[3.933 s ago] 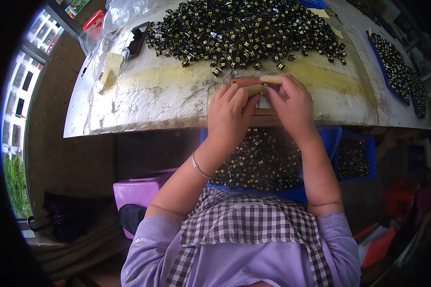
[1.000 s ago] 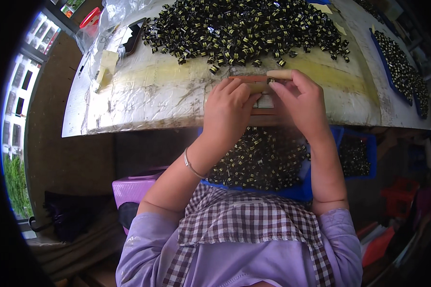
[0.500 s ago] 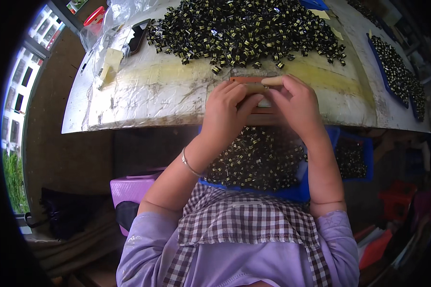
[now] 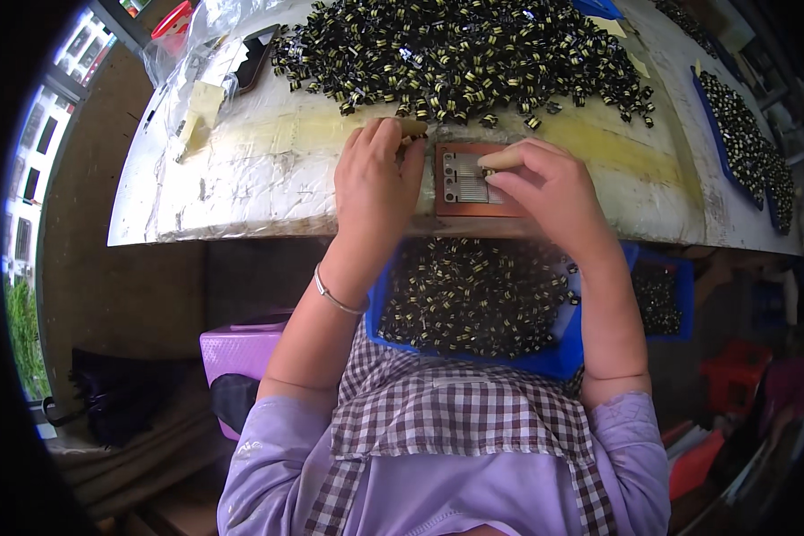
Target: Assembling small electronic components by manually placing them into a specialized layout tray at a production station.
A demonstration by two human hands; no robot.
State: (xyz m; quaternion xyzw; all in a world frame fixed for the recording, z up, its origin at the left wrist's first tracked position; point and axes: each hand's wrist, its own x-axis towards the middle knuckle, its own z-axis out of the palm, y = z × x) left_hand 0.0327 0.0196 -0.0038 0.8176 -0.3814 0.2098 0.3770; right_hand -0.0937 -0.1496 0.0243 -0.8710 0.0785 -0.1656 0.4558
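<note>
Just right of upper centre, at a ridged metal plate (image 4: 464, 183) with reddish-brown edging: small dark piece (image 4: 489, 171), pinched by right hand (image 4: 552, 186) between thumb and covered forefinger. Slightly left, below heap of black-and-yellow parts (image 4: 464, 67): left hand (image 4: 369, 174), loosely curled, fingertips close together; cannot tell its contents.

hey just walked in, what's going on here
The right hand pinches a small dark part at a ridged, orange-framed plate. The left hand is left of the plate, near a big heap of black-and-yellow parts; whether it holds one is unclear. Similar parts fill a blue bin below.
</note>
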